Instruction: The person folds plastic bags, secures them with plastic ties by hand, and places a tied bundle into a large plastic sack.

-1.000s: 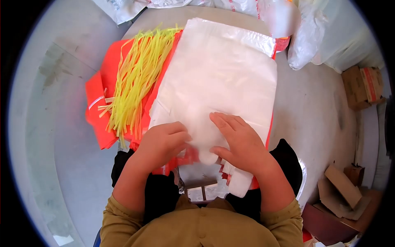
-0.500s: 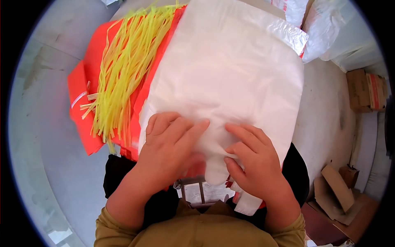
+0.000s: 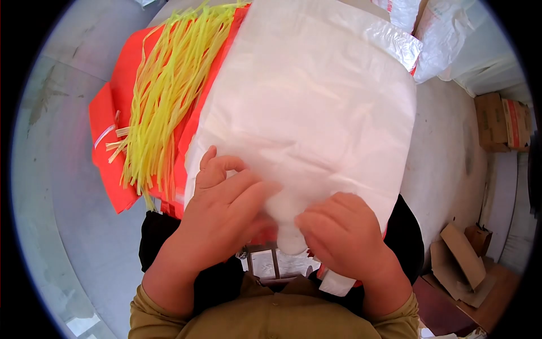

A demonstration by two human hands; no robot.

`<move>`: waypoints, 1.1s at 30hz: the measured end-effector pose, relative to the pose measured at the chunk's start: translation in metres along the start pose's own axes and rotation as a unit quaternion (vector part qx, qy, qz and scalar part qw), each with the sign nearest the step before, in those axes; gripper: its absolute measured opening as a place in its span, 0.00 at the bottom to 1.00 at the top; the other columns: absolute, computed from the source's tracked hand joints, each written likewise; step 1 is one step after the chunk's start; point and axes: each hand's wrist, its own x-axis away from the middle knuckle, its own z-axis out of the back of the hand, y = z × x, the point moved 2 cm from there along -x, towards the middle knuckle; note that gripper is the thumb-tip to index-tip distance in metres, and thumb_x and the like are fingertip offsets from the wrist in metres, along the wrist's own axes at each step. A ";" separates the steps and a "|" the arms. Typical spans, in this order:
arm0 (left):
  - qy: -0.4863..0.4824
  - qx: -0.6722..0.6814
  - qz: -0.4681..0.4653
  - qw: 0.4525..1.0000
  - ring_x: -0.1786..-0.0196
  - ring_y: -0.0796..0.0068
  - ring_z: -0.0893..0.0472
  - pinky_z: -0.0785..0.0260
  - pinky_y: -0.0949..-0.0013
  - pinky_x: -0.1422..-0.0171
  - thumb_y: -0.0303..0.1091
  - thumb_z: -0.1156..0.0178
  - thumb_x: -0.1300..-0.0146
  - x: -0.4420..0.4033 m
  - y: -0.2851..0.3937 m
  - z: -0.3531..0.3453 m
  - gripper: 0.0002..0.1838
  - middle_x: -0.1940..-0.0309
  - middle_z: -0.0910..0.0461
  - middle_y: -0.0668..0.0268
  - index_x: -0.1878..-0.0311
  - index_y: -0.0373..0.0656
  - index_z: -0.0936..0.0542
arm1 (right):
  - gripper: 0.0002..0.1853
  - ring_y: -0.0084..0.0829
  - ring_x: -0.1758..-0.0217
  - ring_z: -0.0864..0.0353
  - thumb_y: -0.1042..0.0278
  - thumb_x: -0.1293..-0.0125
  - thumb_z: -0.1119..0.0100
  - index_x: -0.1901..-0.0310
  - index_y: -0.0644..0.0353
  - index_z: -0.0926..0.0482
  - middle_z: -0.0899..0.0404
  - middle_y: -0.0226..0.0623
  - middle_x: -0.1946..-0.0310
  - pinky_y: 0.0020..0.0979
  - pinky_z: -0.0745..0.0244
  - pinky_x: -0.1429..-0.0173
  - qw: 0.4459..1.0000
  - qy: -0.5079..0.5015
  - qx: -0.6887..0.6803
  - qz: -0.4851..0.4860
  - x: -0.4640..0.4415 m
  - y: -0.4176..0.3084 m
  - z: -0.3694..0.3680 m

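A stack of white plastic bags (image 3: 316, 107) lies across my lap, and a rounded tab (image 3: 291, 242) sticks out at its near edge between my hands. My left hand (image 3: 226, 206) rests on the near left part of the stack, fingers apart and partly bent; its thumb and index finger are blurred. My right hand (image 3: 341, 234) is curled closed at the near right edge, its fingertips on the white plastic beside the tab. What lies inside its grip is mostly hidden.
Left of the stack, a bundle of yellow plastic strips (image 3: 169, 96) lies on red plastic sheeting (image 3: 107, 144). Cardboard boxes (image 3: 497, 121) stand at the far right, with an opened carton (image 3: 460, 265) lower down. White plastic packs (image 3: 443, 39) sit at the upper right.
My right hand has closed from spread fingers and moved down toward the near edge. My left hand has shifted slightly down and left. The plastic near the edge has new creases.
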 end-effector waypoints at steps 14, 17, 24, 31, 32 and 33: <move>0.018 0.015 -0.027 0.999 0.48 0.50 0.25 0.31 0.51 0.36 0.22 0.26 0.52 0.005 -0.016 0.015 0.18 0.62 0.18 0.66 0.57 0.46 0.16 | 0.15 0.37 0.68 0.19 0.81 0.49 0.33 0.58 0.59 0.14 0.16 0.38 0.62 0.34 0.24 0.67 0.998 0.037 -0.050 -0.007 0.002 -0.003 0.001; 0.030 -0.002 -0.022 0.999 0.51 0.50 0.26 0.31 0.51 0.38 0.22 0.27 0.50 0.001 -0.015 0.013 0.18 0.63 0.19 0.64 0.54 0.44 0.16 | 0.14 0.40 0.67 0.17 0.85 0.46 0.35 0.58 0.62 0.14 0.16 0.42 0.62 0.36 0.22 0.65 0.995 0.066 -0.055 -0.055 0.002 -0.001 -0.003; 0.075 -0.046 0.003 0.996 0.52 0.54 0.25 0.33 0.47 0.38 0.26 0.26 0.49 -0.005 -0.013 -0.002 0.21 0.65 0.22 0.66 0.50 0.46 0.17 | 0.10 0.42 0.65 0.16 0.86 0.41 0.37 0.58 0.64 0.16 0.17 0.42 0.59 0.37 0.20 0.62 0.994 0.037 0.007 -0.100 0.001 0.003 -0.004; 0.136 -0.126 -0.017 0.983 0.48 0.55 0.22 0.29 0.51 0.36 0.29 0.27 0.49 -0.009 -0.010 -0.008 0.17 0.60 0.20 0.66 0.54 0.45 0.16 | 0.09 0.42 0.63 0.16 0.83 0.40 0.35 0.58 0.63 0.15 0.18 0.40 0.60 0.38 0.20 0.59 0.991 0.030 0.060 -0.119 0.003 0.004 -0.006; 0.146 -0.140 -0.049 0.978 0.45 0.55 0.21 0.28 0.52 0.35 0.29 0.27 0.49 -0.008 -0.007 -0.006 0.16 0.58 0.19 0.66 0.54 0.44 0.16 | 0.09 0.41 0.63 0.16 0.83 0.40 0.35 0.58 0.62 0.15 0.18 0.40 0.59 0.38 0.20 0.59 0.991 0.027 0.062 -0.119 0.003 0.004 -0.005; 0.156 -0.155 -0.081 0.972 0.43 0.55 0.21 0.27 0.53 0.34 0.30 0.28 0.48 -0.008 -0.004 -0.005 0.16 0.56 0.18 0.66 0.54 0.44 0.16 | 0.09 0.41 0.63 0.16 0.83 0.40 0.35 0.58 0.62 0.14 0.18 0.40 0.59 0.38 0.20 0.59 0.990 0.024 0.064 -0.120 0.003 0.004 -0.005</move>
